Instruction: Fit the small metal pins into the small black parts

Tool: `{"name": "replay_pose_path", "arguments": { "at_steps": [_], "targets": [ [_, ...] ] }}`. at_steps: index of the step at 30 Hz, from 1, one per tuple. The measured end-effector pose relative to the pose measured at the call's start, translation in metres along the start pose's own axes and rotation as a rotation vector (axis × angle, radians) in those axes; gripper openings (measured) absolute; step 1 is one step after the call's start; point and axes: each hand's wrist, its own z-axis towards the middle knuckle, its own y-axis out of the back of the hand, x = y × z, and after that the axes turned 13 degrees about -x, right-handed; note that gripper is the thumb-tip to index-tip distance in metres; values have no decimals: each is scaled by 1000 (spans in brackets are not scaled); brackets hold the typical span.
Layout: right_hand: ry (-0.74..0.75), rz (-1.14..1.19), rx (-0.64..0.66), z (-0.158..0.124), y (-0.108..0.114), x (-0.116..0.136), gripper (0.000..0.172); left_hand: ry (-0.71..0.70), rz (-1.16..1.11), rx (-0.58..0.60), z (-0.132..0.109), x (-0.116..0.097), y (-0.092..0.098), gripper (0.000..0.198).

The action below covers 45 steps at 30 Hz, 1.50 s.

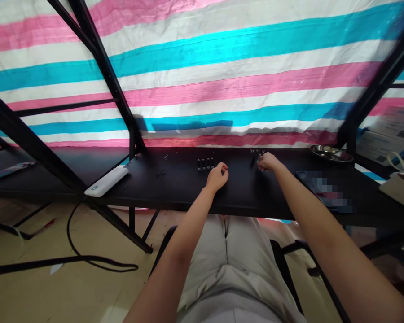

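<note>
My left hand [217, 176] rests low over the black table [185, 188] with its fingers curled in. Just beyond and left of it stands a short row of several small black cylinders [203, 164] with light ends. Anything inside the curled fingers is hidden. Farther right, the fingertips of my right hand [268, 162] are pinched together near the table's back edge. A small shiny piece shows at those fingertips, too small to name. Close by lie small dark pieces [252, 160] and a row of tiny light metal bits [255, 150].
A white power strip [107, 181] lies at left, its black cable hanging down. At right are a round metal dish [331, 153], a dark flat phone-like thing [318, 190] and white boxes [373, 146]. Black scraps [161, 172] dot the table. Black frame posts [109, 76] flank the striped sheet.
</note>
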Motion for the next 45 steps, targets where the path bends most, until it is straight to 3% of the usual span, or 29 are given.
{"name": "replay_pose_path", "arguments": {
  "at_steps": [6,9,15,18,21,24,27,29,32,37,41,45],
  "targets": [
    [7,77,-230,-5,-7,-17,10,6,-10,-1,-1,0,-1,17],
    [-2,95,-317,-10,-17,-22,21,13,-1,-2,-1,-1,0,16],
    [-8,-5,-302,-17,-14,-21,31,36,28,-26,-1,-6,2,13],
    [12,-185,-278,-25,-3,-13,39,121,74,-204,0,-10,6,11],
    [119,-313,-244,-41,1,4,33,247,35,-456,4,-10,11,12],
    [337,-265,-183,-59,-12,28,24,350,-106,-625,9,-6,15,12],
    [622,-9,-110,-72,-39,55,26,420,-224,-705,13,-1,16,13],
    [666,112,-112,-75,-58,72,33,431,-273,-713,14,2,16,14],
    [596,152,-128,-72,-80,94,34,407,-283,-690,14,2,15,15],
    [503,167,-105,-64,-98,120,28,353,-239,-649,12,-1,15,13],
    [472,182,-139,-64,-103,126,22,333,-218,-648,11,1,15,12],
    [489,210,-154,-66,-102,115,18,314,-206,-629,11,2,14,12]
  ]
}}
